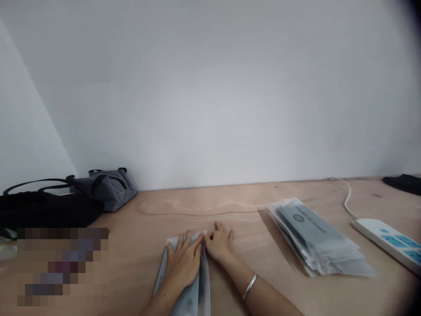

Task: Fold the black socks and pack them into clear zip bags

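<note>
A frosted plastic bag (pixel 204 289) with a grey flat item inside lies at the bottom middle of the wooden table. My left hand (pixel 186 261) rests flat on it with the fingers spread. At the bag's upper right corner is my right hand (pixel 219 241), its thumb and index finger drawn together at the bag's edge and its other fingers stretched out. Whatever lies between that thumb and finger is too small to make out. To the right sits a pile of similar frosted bags (pixel 315 232), the top one showing dark lettering and a round logo.
A white power strip (pixel 391 241) with blue sockets and a cable lies at the right. Behind it is a black item (pixel 403 183). At the left are a striped bag (pixel 113 191) and black cloth (pixel 49 208). A pale wall stands behind the table (pixel 243 197).
</note>
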